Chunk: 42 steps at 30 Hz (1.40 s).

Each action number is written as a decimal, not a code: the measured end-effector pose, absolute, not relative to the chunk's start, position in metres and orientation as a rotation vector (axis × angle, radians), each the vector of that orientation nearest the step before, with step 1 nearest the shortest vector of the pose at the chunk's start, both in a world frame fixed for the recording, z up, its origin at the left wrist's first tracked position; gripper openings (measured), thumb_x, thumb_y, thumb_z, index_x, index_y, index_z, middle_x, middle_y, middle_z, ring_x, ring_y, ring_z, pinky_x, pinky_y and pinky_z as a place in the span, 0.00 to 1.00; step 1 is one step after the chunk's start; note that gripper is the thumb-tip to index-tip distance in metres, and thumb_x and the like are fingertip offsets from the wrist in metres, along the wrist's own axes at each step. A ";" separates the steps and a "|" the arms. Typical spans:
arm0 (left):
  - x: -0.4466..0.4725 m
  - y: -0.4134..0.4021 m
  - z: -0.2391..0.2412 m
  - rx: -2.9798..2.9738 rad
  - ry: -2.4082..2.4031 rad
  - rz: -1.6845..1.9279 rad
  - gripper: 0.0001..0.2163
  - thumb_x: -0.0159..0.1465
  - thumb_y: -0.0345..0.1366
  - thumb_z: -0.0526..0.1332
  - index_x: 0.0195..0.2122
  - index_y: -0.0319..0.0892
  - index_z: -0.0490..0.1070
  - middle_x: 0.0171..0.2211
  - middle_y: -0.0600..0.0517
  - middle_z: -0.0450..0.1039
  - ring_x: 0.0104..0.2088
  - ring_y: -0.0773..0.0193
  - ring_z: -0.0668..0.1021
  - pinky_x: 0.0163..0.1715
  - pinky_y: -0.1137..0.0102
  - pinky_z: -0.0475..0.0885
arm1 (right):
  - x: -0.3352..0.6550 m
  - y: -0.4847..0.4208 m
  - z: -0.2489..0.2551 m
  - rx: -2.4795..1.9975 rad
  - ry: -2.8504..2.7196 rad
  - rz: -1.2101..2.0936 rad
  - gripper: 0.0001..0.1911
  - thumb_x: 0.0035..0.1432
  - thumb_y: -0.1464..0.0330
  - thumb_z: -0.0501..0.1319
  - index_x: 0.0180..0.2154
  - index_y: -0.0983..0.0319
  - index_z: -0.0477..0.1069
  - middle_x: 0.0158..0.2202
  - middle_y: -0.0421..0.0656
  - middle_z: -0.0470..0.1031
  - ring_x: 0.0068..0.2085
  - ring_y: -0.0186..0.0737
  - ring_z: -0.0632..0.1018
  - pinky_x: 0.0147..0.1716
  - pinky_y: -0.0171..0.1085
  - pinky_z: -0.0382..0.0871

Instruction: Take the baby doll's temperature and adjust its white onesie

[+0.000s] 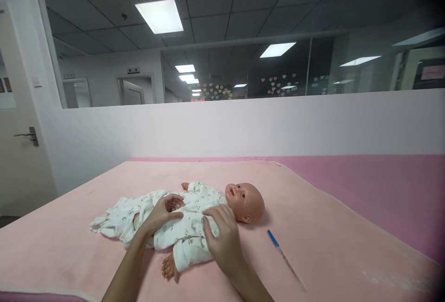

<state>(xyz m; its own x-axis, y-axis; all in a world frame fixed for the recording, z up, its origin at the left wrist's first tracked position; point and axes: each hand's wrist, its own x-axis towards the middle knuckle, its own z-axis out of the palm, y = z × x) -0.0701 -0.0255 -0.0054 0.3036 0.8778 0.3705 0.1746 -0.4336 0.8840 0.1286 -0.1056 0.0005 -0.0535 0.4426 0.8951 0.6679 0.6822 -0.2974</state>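
Observation:
A baby doll (244, 201) lies on its back on a pink blanket (313, 228), head to the right. It wears a white printed romper (184, 230). My left hand (162, 211) rests on the doll's belly with fingers curled into the romper fabric. My right hand (222, 235) lies flat on the doll's chest and near shoulder, just beside the head. The doll's near bare hand (169, 267) sticks out of the sleeve toward me.
A thin thermometer-like stick with a blue tip (285, 259) lies on the blanket right of the doll. A darker pink surface (382, 186) extends at right. A white partition wall (243, 126) stands behind, and a door with a handle (29, 135) at left.

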 end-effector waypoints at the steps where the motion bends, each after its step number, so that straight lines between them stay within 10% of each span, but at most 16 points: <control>1: -0.070 -0.025 -0.005 1.817 0.966 1.203 0.15 0.46 0.32 0.66 0.36 0.40 0.69 0.33 0.50 0.70 0.33 0.64 0.72 0.33 0.72 0.66 | 0.141 -0.115 -0.005 -0.937 -1.644 -0.255 0.05 0.54 0.72 0.53 0.31 0.61 0.66 0.29 0.41 0.69 0.34 0.38 0.69 0.37 0.38 0.60; 10: -0.069 -0.023 -0.007 1.781 0.996 1.242 0.10 0.47 0.31 0.63 0.32 0.39 0.69 0.30 0.50 0.71 0.31 0.65 0.73 0.31 0.73 0.66 | 0.282 -0.145 -0.079 -1.855 -1.448 -0.631 0.13 0.49 0.62 0.53 0.31 0.62 0.71 0.30 0.47 0.73 0.30 0.48 0.73 0.26 0.42 0.63; 17: -0.069 -0.023 -0.007 1.657 1.040 1.224 0.13 0.47 0.31 0.62 0.36 0.39 0.68 0.31 0.48 0.74 0.32 0.62 0.75 0.31 0.72 0.68 | 0.301 -0.158 -0.046 -2.109 -1.545 -0.197 0.15 0.52 0.68 0.47 0.17 0.60 0.62 0.17 0.42 0.68 0.20 0.40 0.71 0.21 0.36 0.59; 31: -0.068 -0.024 -0.004 1.656 1.043 1.210 0.11 0.48 0.35 0.63 0.33 0.39 0.70 0.33 0.48 0.74 0.36 0.60 0.75 0.35 0.71 0.68 | 0.238 -0.148 0.145 -0.585 -1.335 0.720 0.12 0.48 0.58 0.60 0.28 0.59 0.64 0.17 0.32 0.56 0.15 0.24 0.57 0.14 0.28 0.50; 42: -0.069 -0.021 -0.007 1.676 1.032 1.211 0.11 0.48 0.35 0.62 0.33 0.39 0.71 0.32 0.48 0.74 0.35 0.60 0.75 0.35 0.70 0.68 | 0.193 -0.082 0.159 -0.764 -1.574 0.782 0.17 0.47 0.55 0.60 0.25 0.63 0.63 0.16 0.34 0.62 0.14 0.23 0.60 0.12 0.26 0.50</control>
<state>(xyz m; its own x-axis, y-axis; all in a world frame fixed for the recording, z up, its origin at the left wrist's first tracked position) -0.0690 -0.0215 -0.0071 0.2059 0.9292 0.3068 0.1556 -0.3406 0.9272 0.1935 -0.0824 0.1586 -0.1264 0.8225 0.5545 0.0546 0.5639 -0.8240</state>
